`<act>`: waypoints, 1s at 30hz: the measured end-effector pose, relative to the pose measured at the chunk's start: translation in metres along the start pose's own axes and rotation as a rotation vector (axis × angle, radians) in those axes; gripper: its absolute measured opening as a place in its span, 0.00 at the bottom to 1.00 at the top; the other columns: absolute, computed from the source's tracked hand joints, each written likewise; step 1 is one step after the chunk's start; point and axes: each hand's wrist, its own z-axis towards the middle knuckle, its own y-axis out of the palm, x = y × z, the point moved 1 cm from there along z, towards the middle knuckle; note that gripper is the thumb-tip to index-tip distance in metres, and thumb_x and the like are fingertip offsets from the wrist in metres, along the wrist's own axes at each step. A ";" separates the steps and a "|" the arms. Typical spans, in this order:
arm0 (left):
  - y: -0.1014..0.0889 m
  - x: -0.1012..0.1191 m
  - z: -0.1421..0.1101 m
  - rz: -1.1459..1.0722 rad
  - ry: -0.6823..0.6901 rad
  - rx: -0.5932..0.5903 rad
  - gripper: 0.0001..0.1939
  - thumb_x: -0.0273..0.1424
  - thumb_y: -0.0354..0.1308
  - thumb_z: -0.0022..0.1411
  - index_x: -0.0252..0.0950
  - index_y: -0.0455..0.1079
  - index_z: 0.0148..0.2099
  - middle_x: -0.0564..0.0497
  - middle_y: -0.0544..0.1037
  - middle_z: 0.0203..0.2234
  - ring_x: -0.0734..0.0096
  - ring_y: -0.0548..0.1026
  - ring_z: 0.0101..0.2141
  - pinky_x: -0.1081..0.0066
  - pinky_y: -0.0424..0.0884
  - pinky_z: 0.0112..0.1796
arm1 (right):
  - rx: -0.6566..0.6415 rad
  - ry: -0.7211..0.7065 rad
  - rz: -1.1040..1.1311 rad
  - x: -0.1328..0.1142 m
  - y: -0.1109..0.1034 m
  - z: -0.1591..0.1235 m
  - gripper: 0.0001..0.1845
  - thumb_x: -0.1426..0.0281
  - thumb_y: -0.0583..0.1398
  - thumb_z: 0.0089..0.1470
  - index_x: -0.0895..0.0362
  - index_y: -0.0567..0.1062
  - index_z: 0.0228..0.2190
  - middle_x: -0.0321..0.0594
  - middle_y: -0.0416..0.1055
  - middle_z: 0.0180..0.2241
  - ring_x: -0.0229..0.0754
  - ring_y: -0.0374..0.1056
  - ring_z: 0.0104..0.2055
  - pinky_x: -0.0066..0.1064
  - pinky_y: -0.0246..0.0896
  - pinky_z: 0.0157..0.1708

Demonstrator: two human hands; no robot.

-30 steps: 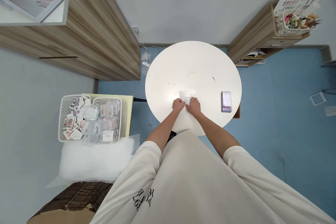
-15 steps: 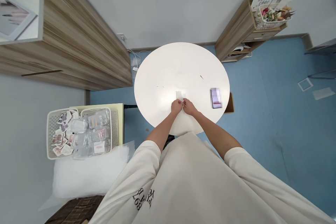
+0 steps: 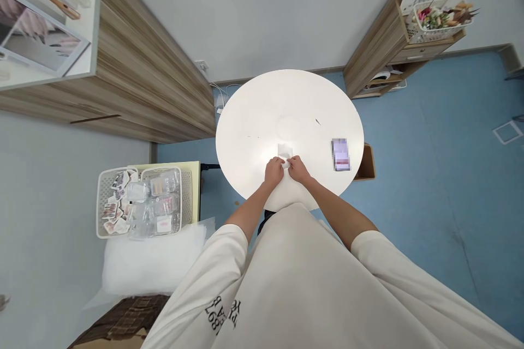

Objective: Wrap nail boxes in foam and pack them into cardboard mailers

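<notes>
A small whitish, partly see-through sheet or pouch [image 3: 285, 150] lies over the near middle of the round white table [image 3: 262, 98]; I cannot make out its exact kind. My left hand [image 3: 274, 170] is closed on its near left edge. Opposite, my right hand [image 3: 299, 169] pinches the near right edge, with its fingertips close to those of the left. A little white shows between the two sets of fingers. To the right of my hands lies a purple, blurred-out flat rectangular thing [image 3: 340, 154].
White baskets [image 3: 186, 196] with cards and clear boxes stand at the left, above a stack of white translucent sheets [image 3: 153, 262]. A wooden cabinet [image 3: 155, 65] rises at the far left. A brown bin [image 3: 367, 163] sits by the table's right edge.
My hands have moved slightly apart, and more of the whitish piece shows between them. The whole view has shifted a little.
</notes>
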 end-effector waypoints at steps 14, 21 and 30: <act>0.007 -0.011 0.023 0.404 0.322 -0.108 0.28 0.20 0.50 0.62 0.37 0.62 0.64 0.42 0.60 0.69 0.54 0.57 0.68 0.53 0.57 0.63 | -0.058 -0.276 -0.542 -0.005 -0.013 -0.017 0.31 0.80 0.52 0.58 0.60 0.66 0.62 0.50 0.54 0.69 0.57 0.53 0.63 0.48 0.52 0.58; 0.008 -0.018 0.033 0.419 0.375 -0.124 0.35 0.20 0.52 0.57 0.33 0.58 0.67 0.38 0.61 0.68 0.53 0.58 0.67 0.53 0.53 0.64 | -0.022 -0.295 -0.587 -0.010 -0.012 -0.017 0.31 0.78 0.52 0.56 0.60 0.67 0.61 0.47 0.49 0.72 0.59 0.47 0.67 0.54 0.41 0.63; 0.005 -0.022 0.037 0.459 0.434 -0.114 0.29 0.22 0.56 0.56 0.33 0.62 0.61 0.36 0.66 0.64 0.51 0.63 0.64 0.54 0.57 0.60 | -0.096 -0.247 -0.549 0.000 -0.011 -0.016 0.33 0.81 0.50 0.56 0.60 0.66 0.63 0.45 0.56 0.69 0.53 0.55 0.63 0.45 0.50 0.60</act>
